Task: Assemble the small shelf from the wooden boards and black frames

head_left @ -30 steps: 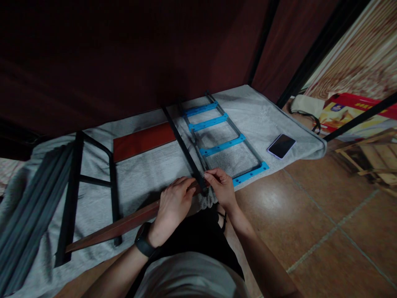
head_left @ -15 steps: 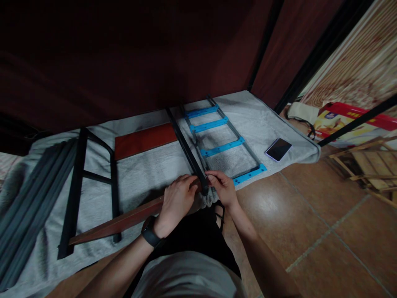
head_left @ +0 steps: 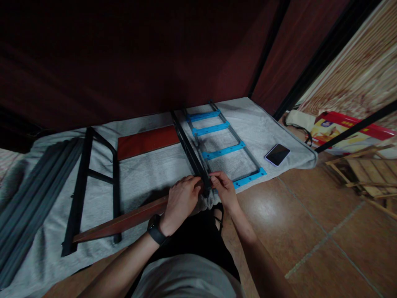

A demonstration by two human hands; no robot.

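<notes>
So the left hand [head_left: 182, 200] is closed over the long reddish-brown wooden slat [head_left: 130, 218] along the grey fleece blanket's [head_left: 149, 174] near edge, while the right hand [head_left: 223, 191] has bent fingers by the straight black metal bar's [head_left: 194, 160] near end, can't tell if gripping.

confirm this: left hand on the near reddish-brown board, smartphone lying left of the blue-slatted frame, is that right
Not quite: the head view shows the smartphone lying right of the blue-slatted frame, not left. The left hand is on the near reddish-brown board.
</notes>
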